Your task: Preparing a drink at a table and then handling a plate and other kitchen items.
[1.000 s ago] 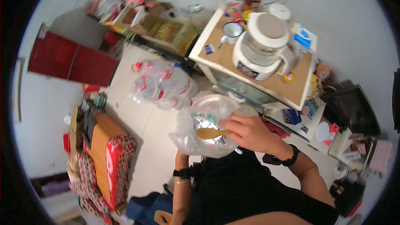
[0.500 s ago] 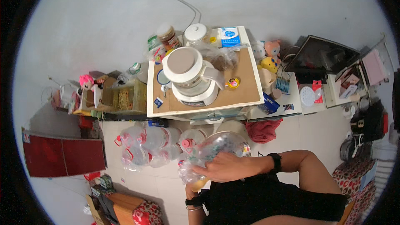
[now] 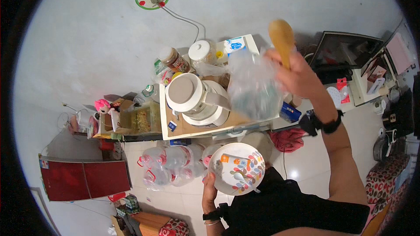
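Note:
My left hand grips the left rim of a round white plate with a coloured leaf pattern, held low in front of me. On the plate lie small orange-and-white packets and a short white spoon. My right hand is raised at the right of the cabinet, closed around a wooden spoon whose broad end points up. From the same hand hangs a clear plastic bag, blurred by motion; its contents cannot be made out. Left of the bag, a white glass-bodied kettle stands on the cabinet.
The cabinet top also bears a brown-filled jar, a white lidded pot and a blue-white packet. Large clear bottles stand on the floor below. At right is a dark monitor; a red cloth lies beneath.
My right hand has risen to the upper right with the plastic bag, and the wooden spoon now shows in it. The plate, hidden behind the bag before, is now in view. The view has shifted.

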Motion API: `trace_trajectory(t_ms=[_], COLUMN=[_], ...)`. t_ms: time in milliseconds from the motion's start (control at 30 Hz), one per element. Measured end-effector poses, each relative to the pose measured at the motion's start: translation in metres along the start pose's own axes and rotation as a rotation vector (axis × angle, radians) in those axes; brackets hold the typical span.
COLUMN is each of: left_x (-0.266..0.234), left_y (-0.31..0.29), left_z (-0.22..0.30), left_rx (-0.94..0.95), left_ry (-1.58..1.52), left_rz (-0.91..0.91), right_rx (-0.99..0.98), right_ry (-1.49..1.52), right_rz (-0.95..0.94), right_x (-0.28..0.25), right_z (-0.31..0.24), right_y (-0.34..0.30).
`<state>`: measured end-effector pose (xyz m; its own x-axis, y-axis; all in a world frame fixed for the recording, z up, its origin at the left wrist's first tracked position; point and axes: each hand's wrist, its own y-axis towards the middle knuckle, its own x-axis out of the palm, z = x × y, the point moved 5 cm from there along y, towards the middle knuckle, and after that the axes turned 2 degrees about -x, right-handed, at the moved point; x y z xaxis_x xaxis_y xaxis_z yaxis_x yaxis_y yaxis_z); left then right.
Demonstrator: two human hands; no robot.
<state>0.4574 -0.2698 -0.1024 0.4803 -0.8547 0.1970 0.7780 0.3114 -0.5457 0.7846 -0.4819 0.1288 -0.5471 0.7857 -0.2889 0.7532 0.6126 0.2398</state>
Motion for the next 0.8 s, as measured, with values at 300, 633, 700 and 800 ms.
trace_trajectory(t_ms=[300,633,700,800], left_x=[-0.014,-0.013,-0.014,-0.009], left_y=[-0.025,-0.038,-0.037,-0.04], left_z=[0.005,0.0,0.002,0.004], left_rx=[0.05,0.047,0.05,0.064], left_ry=[-0.101,-0.106,-0.094,-0.079], left_rz=[0.137,0.201,0.213,0.18], right_rx=[0.115,-0.079,0.013,-0.083], right_ry=[0.135,-0.101,-0.036,-0.04], right_rz=[-0.088,-0.19,-0.235,0.303], right_x=[0.009,0.093,0.087,0.04], right_z=[0.06,0.11,0.116,0.136], right_y=[0.114,0.163,0.159,0.153])
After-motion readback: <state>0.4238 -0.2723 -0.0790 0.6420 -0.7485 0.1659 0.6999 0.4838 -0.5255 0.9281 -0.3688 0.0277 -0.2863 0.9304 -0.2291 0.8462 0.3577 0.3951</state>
